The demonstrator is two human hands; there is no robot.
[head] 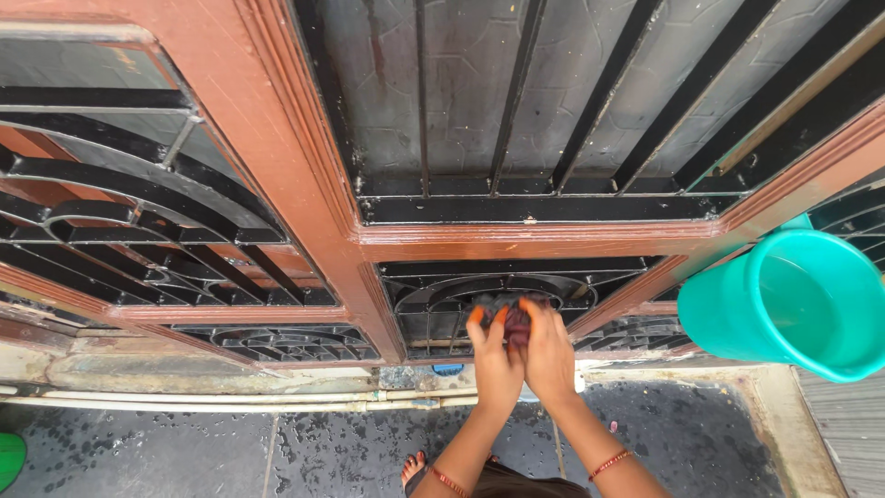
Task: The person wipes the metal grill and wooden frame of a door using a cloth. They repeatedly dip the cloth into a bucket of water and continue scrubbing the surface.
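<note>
Cloth [509, 318], dark and bunched, pressed against curved black grille [433, 304] in lower panel of brown door frame [304, 184]. At far left edge, green object [9, 459] on wet dark floor [184, 452]. White pipes [230, 399] along base of frame. Left hand [493, 355]: fingers curled over cloth, gripping it. Right hand [550, 346]: fingers closed around same cloth from other side, touching left hand. Red bangles on both wrists. Toes visible just below left forearm. Vertical black bars [516, 92] in upper panel. Teal bucket [793, 309] at right, tilted, beside frame, well apart from hands.
</note>
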